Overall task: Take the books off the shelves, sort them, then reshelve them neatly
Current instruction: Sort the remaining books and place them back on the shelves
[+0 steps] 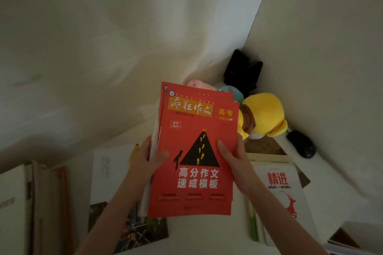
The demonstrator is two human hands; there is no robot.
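Observation:
A stack of red paperback books [196,122] is held up in front of me; the top cover shows a black triangle and white characters. My left hand [148,161] grips the stack's left edge, thumb lying across the cover. My right hand [236,161] holds the right edge, with its thumb on the cover too. Below lie a white book with a red deer [286,192] at the right and a white book with a photo cover [112,182] at the left. More books stand upright [41,203] at the far left.
A yellow plush toy [263,114] sits behind the stack, with a pink [196,84] and a teal toy [232,91] beside it. A black object [244,68] stands in the corner. A black mouse [301,144] lies at the right. White walls close in on both sides.

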